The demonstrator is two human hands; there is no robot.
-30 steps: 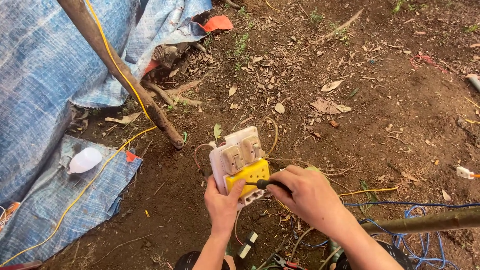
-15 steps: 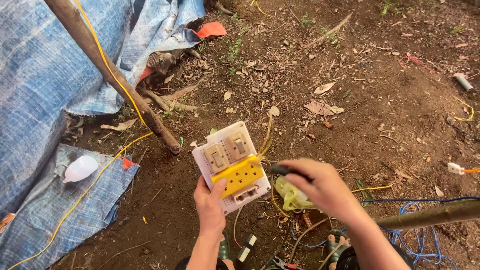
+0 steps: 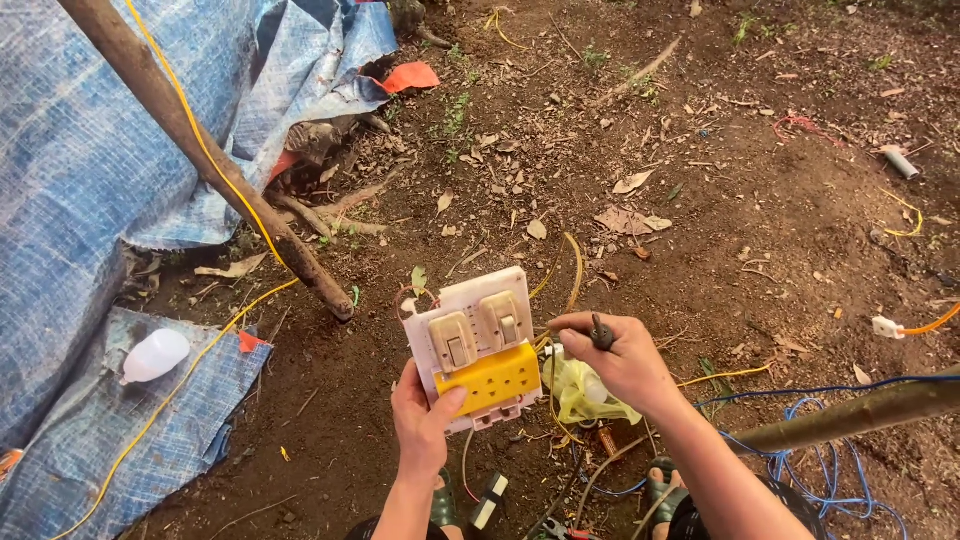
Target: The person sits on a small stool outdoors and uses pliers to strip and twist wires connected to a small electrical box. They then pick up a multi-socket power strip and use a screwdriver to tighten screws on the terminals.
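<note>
Cream plastic, that square switch board with two rocker switches and a yellow socket block [image 3: 475, 350], sits gripped from below in my left hand [image 3: 425, 420], thumb pressed on the yellow block, above bare brown soil. My right hand [image 3: 620, 360], just beside the board's right edge, pinches a small dark screwdriver handle [image 3: 601, 331]. Blue woven tarpaulin [image 3: 70, 180] lies well left, with a white light bulb [image 3: 155, 355] on it.

Crumpled yellow-green plastic bag [image 3: 585, 395] on the dirt, just beneath the right hand [image 3: 620, 362].
</note>
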